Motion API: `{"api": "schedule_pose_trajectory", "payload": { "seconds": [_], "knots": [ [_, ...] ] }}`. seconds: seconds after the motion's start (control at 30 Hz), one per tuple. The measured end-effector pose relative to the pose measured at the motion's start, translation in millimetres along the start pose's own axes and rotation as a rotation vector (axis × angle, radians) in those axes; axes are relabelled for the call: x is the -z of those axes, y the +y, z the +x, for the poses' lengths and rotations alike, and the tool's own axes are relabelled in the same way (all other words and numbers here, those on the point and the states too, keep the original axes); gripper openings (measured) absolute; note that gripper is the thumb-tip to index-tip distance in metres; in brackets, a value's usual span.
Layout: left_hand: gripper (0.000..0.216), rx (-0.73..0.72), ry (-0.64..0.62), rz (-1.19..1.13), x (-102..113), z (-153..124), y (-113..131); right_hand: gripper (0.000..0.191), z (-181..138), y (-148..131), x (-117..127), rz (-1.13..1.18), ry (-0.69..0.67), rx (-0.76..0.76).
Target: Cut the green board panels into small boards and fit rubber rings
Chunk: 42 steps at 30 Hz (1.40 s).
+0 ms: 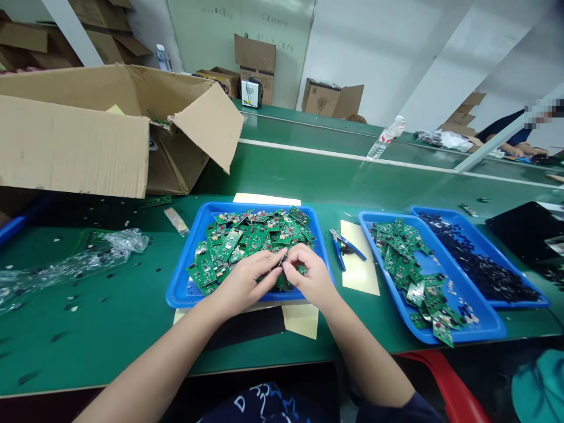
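Note:
Both my hands meet over the near edge of a blue tray (183,282) heaped with small green circuit boards (251,235). My left hand (247,279) and my right hand (308,273) pinch a small circuit board with a dark part (282,261) between their fingertips. The fingers of both hands are curled closed around it. Most of the held piece is hidden by my fingers.
Blue-handled cutters (341,244) lie on a yellow sheet (359,270) right of the tray. A second blue tray (476,320) holds more boards; a third (520,294) holds small black parts. An open cardboard box (88,135) and crumpled plastic wrap (88,252) sit left. Another person's arms (515,147) rest far right.

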<state>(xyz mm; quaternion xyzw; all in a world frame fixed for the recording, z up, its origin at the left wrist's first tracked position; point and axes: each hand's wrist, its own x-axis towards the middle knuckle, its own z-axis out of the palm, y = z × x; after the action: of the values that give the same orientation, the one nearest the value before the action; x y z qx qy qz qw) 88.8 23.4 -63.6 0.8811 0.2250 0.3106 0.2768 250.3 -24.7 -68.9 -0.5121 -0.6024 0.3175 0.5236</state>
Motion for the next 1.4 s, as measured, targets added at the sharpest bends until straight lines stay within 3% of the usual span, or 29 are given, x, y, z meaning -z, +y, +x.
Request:
{"api": "schedule_pose_trajectory", "payload": {
  "seconds": [0.2,0.37,0.47,0.5,0.57,0.67,0.83,1.03,1.17,1.3,1.4],
  "knots": [
    [0.033,0.017,0.065,-0.034,-10.5,1.2,3.7,0.015,-1.2,0.4,-5.7,-0.175,0.086,0.120],
    [0.030,0.310,0.173,-0.284,-6.5,2.5,11.6,0.016,-0.2,3.9,-4.5,-0.219,0.033,0.038],
    [0.030,0.502,0.242,-0.549,-3.4,3.5,14.5,0.005,0.8,4.1,-0.4,0.014,-0.032,-0.016],
    [0.032,0.545,0.241,-0.640,-3.1,3.9,15.0,0.008,0.9,3.6,0.7,0.115,-0.018,-0.029],
    [0.032,0.586,0.222,-0.775,-3.5,4.7,15.8,0.033,0.2,2.5,1.1,0.261,0.033,-0.026],
    [0.026,0.563,0.186,-0.826,-5.0,5.6,16.8,0.056,-1.8,2.6,-2.3,0.285,0.046,0.049],
    [0.029,0.498,0.068,-0.775,-3.8,6.8,17.5,0.052,-4.7,8.1,-7.6,0.159,0.050,0.168],
    [0.036,0.649,-0.013,-0.965,-5.8,6.8,11.8,0.044,3.9,4.6,-1.6,0.041,0.085,0.124],
    [0.065,0.647,-0.039,-1.081,-12.4,6.5,7.6,0.050,13.3,10.7,37.1,-0.069,0.277,0.056],
    [0.056,0.588,-0.031,-1.019,-11.4,7.2,7.2,0.059,0.3,30.7,121.1,-0.335,0.650,-0.084],
    [0.044,0.568,0.072,-0.948,-4.5,8.6,7.7,0.066,-19.9,47.7,180.8,-0.583,0.791,-0.288]
  ]
}}
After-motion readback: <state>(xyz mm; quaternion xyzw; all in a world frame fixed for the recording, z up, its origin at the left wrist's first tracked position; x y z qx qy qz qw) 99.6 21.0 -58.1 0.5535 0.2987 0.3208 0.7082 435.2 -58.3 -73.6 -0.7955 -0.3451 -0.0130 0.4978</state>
